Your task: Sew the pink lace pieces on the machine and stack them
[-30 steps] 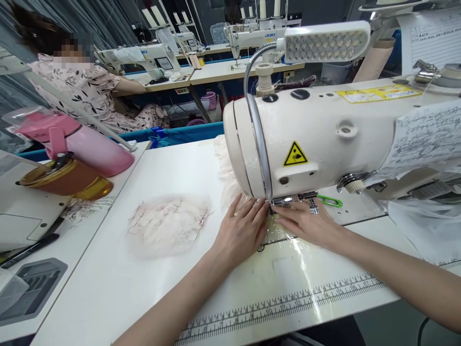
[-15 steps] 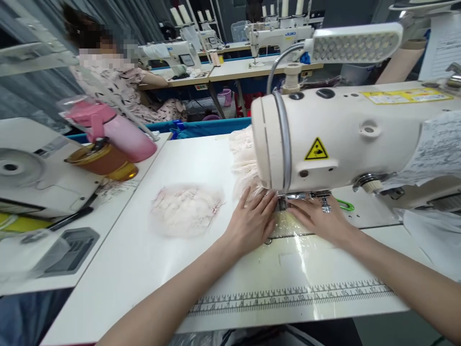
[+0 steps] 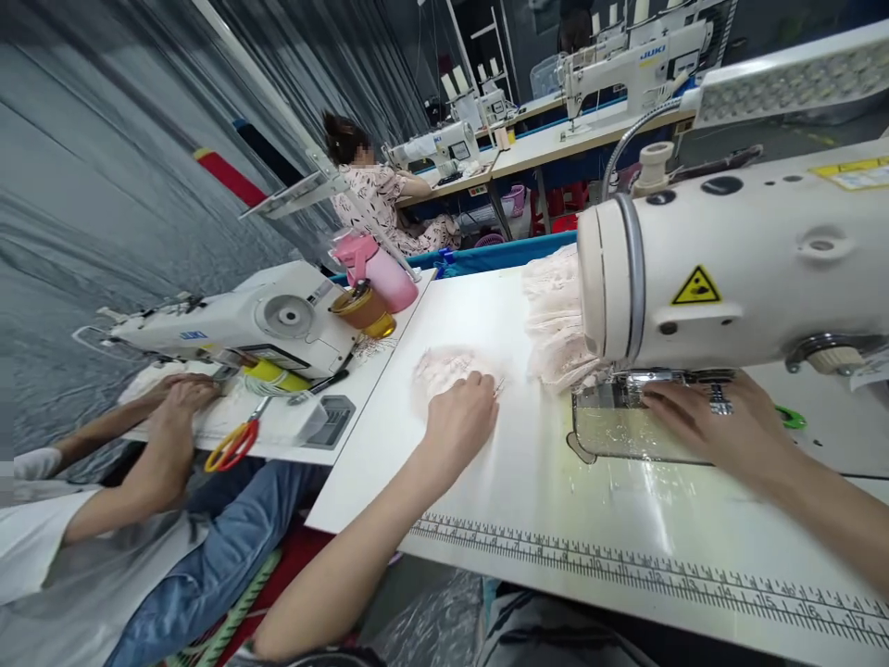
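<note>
Work table point(image 3: 528, 482): one white top with one printed ruler strip point(image 3: 625, 570) along its near edge.
Sewing machine point(image 3: 736, 259): one cream machine head on the right of the table, with one yellow warning sticker point(image 3: 695, 286) and one lamp point(image 3: 792, 79) above it.
Neighbouring machine point(image 3: 250, 324): one, on the next table to the left; three more stand on the far tables.
Co-workers: two; one seated at the left with both hands point(image 3: 177, 398) at the neighbouring machine, one seated far back point(image 3: 379, 199).
Lace pile point(image 3: 556, 315): one heap of pale pink pieces just left of the machine head.
Lace piece point(image 3: 444, 366): one, lying flat on the table between the bottles and the lace pile, partly under the left hand.
Left hand point(image 3: 462, 421): fingers curled down onto the lace piece; whether they pinch it is unclear from here.
Right hand point(image 3: 715, 426): spread flat, palm down, on the machine bed under the head.
Bottles: two, one pink point(image 3: 385, 273) and one amber point(image 3: 365, 310), touching.
Scissors point(image 3: 236, 445): one pair, orange and yellow handles.
</note>
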### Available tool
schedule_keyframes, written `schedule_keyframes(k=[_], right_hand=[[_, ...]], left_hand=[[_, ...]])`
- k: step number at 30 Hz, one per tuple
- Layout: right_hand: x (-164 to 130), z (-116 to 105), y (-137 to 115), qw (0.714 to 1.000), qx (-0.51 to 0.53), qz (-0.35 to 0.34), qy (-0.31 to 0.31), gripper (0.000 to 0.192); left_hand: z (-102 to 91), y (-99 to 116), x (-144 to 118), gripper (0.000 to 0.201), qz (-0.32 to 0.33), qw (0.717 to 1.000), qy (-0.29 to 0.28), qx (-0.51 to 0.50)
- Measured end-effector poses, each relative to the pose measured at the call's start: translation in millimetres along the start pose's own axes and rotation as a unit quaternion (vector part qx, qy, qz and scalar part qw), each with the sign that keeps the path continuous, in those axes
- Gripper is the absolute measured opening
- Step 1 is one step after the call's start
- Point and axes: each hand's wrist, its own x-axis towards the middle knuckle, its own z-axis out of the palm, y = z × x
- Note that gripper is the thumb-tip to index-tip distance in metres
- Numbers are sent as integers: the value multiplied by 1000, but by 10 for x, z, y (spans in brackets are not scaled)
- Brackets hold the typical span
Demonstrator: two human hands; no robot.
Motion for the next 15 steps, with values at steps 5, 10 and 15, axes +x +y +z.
schedule_keyframes(k=[5, 10, 15], right_hand=[[12, 17, -9, 999, -44, -17, 15, 34], [29, 5, -16, 999, -43, -20, 13, 42], [76, -40, -32, 999, -22, -17, 25, 44]], left_hand=[[66, -155, -154, 25, -57, 996, 2, -68], [65, -302, -139, 26, -95, 975, -4, -200], [32, -578, -60, 28, -139, 940, 9, -311]])
